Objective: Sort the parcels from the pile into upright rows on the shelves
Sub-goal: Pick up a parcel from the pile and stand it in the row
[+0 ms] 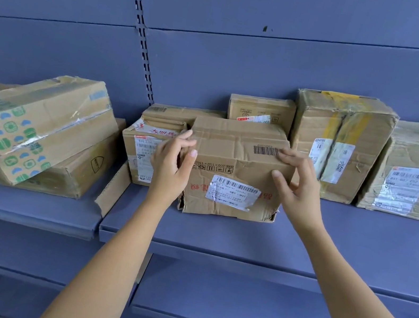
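**Squaring the crumpled parcel (233, 174)**

Crumpled parcel upright on shelf (327, 244). Left hand (171, 163) grips its left top edge; right hand (296, 182) pinches its right top corner. Best slid back evenly, flush with taped parcel (339, 145) to its right.

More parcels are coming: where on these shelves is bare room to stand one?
Bare blue shelf runs along the front, right of the crumpled brown cardboard box that left hand and right hand grip, before the yellow-taped cardboard box. The lower blue shelf looks bare. Crowded behind the gripped box.
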